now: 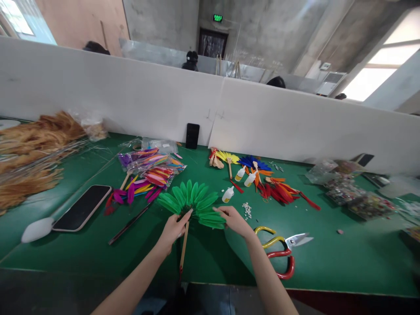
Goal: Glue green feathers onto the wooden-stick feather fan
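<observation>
A green feather fan [192,197] with a wooden handle [184,245] is held above the front of the table. My left hand [175,227] grips it where the feathers meet the handle, thumb on the front. At the fan's right edge, the fingers of my right hand [233,218] pinch a green feather. Just beyond my right hand stands a small white glue bottle [228,194], with a scatter of small white pieces [247,211] beside it. Scissors with yellow and red handles [285,251] lie to the right of my right forearm.
A smartphone [82,208] and a dark slim tool [129,224] lie left. Bagged coloured feathers [154,164] are behind them. Yellow [228,157] and blue [254,162] feather fans, more glue bottles [250,178] and red-orange feathers [282,192] lie farther back. A white partition [157,100] borders the green table [328,262].
</observation>
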Tool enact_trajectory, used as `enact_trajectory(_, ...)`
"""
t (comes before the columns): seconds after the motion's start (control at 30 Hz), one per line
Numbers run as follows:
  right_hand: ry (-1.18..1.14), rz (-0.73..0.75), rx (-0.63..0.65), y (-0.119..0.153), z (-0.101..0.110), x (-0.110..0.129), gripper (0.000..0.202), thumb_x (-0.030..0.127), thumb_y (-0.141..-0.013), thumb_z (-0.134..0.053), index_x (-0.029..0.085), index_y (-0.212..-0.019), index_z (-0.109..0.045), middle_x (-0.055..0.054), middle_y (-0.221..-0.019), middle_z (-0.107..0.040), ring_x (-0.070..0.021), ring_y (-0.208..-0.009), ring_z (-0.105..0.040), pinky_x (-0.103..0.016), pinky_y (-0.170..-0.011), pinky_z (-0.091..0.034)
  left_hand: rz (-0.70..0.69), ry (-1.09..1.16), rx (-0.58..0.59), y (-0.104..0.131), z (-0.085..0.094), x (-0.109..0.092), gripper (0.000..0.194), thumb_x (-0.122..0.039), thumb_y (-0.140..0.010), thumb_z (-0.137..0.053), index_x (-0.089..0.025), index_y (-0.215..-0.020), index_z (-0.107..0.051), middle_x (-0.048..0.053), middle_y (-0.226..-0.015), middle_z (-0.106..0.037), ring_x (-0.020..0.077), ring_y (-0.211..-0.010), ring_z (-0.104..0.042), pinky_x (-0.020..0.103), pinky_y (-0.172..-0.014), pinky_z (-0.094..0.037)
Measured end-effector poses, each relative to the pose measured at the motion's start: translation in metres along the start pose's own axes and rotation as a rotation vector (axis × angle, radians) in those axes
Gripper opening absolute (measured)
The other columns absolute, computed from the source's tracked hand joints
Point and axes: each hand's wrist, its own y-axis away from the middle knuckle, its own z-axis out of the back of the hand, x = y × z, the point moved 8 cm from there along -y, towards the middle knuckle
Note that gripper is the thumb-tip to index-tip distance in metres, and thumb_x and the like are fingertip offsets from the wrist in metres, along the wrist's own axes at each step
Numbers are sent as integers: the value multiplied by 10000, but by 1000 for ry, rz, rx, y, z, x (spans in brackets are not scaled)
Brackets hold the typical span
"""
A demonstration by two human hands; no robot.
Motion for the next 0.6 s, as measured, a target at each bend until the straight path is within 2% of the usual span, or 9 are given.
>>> enact_trajectory(0.3,-40,0,37,-1,-2,-1,463,584,-775,-498,193,-531,-459,79,-439,-335,-84,-381,-398,-211,-395,-398,8,-3,25,-3,-1,1,525,-649,-541,-675,-183,-583,-435,-126,-356,-255,36,-319,-258,180,-350,-162)
enact_trajectory(0.6,-99,-33,25,1,0,1,475,604,-798,-446,202,-551,-386,79,-496,-287,-79,-424,-397,-210,-425,-423,-8,-14,17,-4,1,1,513,-629,-548,-683,-182,-567,-430,-117,-344,-291,39,-309,-276,186,-350,-165)
